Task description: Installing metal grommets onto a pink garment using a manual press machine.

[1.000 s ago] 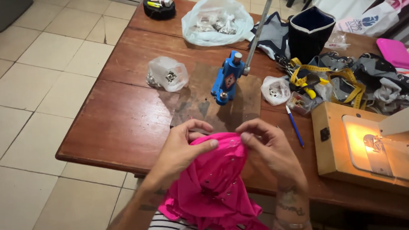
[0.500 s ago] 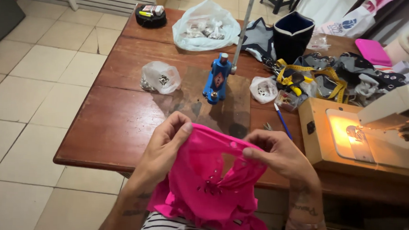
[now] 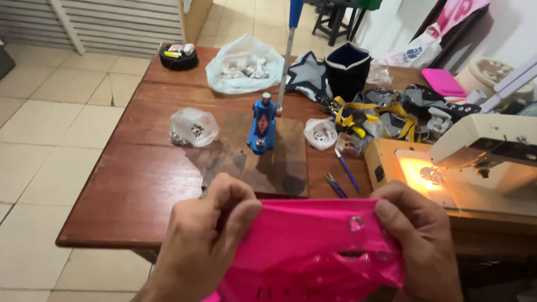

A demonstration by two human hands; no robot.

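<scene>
Both hands, left (image 3: 205,239) and right (image 3: 425,257), pinch a shiny pink cloth (image 3: 312,257) tight in their fingers. A clear crinkly bag (image 3: 193,127) sits at eleven o'clock on the brown desk (image 3: 138,187).

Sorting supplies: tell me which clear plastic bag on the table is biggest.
The bag at the far edge, beside the dark fabric bin; the two flanking the blue press are much smaller.

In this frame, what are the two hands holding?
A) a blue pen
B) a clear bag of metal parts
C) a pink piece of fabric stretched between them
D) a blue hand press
C: the left hand and right hand each grip an end of the pink fabric, while the blue press stands untouched on the table.
</scene>
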